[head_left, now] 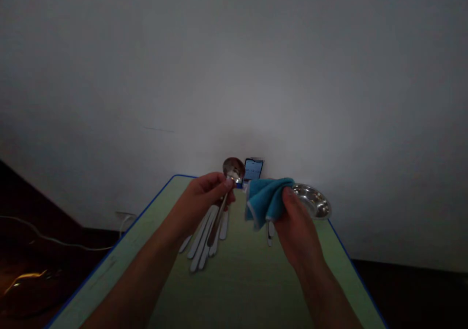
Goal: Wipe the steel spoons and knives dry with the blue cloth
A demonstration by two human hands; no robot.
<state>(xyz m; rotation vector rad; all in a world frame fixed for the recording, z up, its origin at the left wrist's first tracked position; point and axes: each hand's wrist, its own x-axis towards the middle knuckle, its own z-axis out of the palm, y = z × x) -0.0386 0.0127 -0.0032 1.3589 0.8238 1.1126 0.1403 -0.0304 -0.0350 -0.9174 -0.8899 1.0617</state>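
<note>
My left hand (210, 192) pinches a metal spoon (233, 168) by the neck, its bowl up and its handle slanting down below my fingers. A bunched blue cloth (266, 200) with a pale edge hangs from my right hand (294, 222), whose thumb presses on it. A small gap parts the cloth from the spoon. Beneath my left hand lie several pieces of cutlery (201, 241), handles toward me; their far ends are hidden. More cutlery handles (269, 234) show partly under the cloth.
A shiny metal bowl (321, 204) stands at the table's right edge, partly behind my right hand. A phone (253, 169) with a lit screen leans near the wall (234, 75). The pale green table (234, 295) has a blue rim. A white cable (54, 239) runs at the left.
</note>
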